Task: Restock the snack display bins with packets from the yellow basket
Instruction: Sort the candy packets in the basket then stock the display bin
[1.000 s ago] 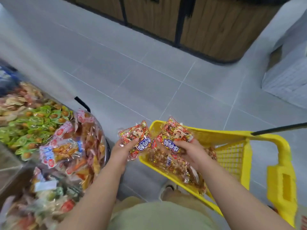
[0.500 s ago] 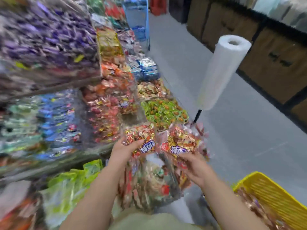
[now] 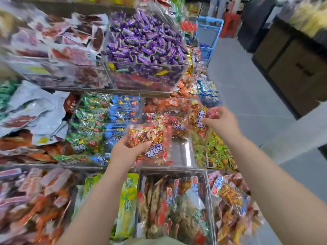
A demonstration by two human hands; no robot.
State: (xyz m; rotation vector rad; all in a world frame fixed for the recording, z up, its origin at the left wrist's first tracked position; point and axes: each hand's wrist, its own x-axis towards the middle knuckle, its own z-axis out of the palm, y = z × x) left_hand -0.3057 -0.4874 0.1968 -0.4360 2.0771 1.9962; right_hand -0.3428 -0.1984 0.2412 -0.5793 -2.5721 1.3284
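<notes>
My left hand [image 3: 128, 152] grips a red snack packet [image 3: 150, 140] with a blue label, held over a clear display bin [image 3: 184, 152] on the middle shelf. That bin holds a few matching red packets [image 3: 177, 124] at its back and shows bare clear floor at its front. My right hand [image 3: 222, 122] grips a second red packet [image 3: 199, 119], tilted on end above the bin's right side. The yellow basket is out of view.
Neighbouring bins hold green and blue packets [image 3: 106, 121], green-orange sweets [image 3: 215, 152], and purple sweets [image 3: 145, 39] on the shelf above. Lower bins [image 3: 173, 206] of brown snacks stand close to my body. Grey aisle floor [image 3: 247, 96] and a blue cart [image 3: 208, 36] lie to the right.
My view swung from the yellow basket on the floor up to the shelves. Both hands carried their packets up and forward over the clear bin, and the right hand moved apart to the right.
</notes>
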